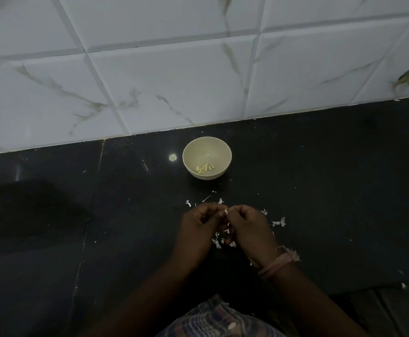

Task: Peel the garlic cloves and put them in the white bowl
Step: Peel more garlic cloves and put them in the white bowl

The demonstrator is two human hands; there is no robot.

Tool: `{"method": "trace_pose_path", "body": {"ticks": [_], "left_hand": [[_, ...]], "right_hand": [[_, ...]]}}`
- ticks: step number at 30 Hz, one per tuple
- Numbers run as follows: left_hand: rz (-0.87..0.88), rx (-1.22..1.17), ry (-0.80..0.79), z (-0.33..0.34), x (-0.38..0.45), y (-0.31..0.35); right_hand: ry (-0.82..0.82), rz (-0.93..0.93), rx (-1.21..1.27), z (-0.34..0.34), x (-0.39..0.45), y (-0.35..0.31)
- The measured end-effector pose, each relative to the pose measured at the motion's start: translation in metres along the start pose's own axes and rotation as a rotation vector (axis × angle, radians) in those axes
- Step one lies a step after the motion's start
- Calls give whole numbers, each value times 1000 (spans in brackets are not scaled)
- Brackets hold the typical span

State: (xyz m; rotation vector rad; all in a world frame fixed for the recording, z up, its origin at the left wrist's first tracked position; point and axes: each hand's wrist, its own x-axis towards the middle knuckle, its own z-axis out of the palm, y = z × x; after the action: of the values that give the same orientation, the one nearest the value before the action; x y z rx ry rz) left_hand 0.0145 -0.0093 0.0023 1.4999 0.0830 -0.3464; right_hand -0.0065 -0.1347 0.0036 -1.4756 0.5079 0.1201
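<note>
Garlic clove is pinched between the fingertips of both hands, left hand and right hand closed together on it low over the dark tabletop. The white bowl is set straight ahead of the hands, clearly apart, a few peeled cloves seen inside. Neither hand is markedly nearer it. Skin scraps are scattered around the hands. The clove's long axis cannot be told.

No legible text, label, brand, number or sign appears on any surface or object in this head view.
</note>
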Motion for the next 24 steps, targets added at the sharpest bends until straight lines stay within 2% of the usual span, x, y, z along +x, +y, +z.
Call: {"method": "trace_pose_path", "body": {"ticks": [4, 9, 15, 20, 24], "left_hand": [[-62, -159, -11, 2, -2, -1], [-129, -330, 13, -1, -1, -8], [-253, -530, 40, -3, 0, -15], [-306, -473, 20, -3, 0, -19], [-381, -295, 11, 2, 4, -32]], "right_hand": [[37, -66, -124, -3, 2, 2], [6, -50, -61, -1, 0, 4], [45, 56, 244, 0, 0, 10], [159, 53, 49, -13, 4, 20], [236, -30, -436, -21, 12, 47]]}}
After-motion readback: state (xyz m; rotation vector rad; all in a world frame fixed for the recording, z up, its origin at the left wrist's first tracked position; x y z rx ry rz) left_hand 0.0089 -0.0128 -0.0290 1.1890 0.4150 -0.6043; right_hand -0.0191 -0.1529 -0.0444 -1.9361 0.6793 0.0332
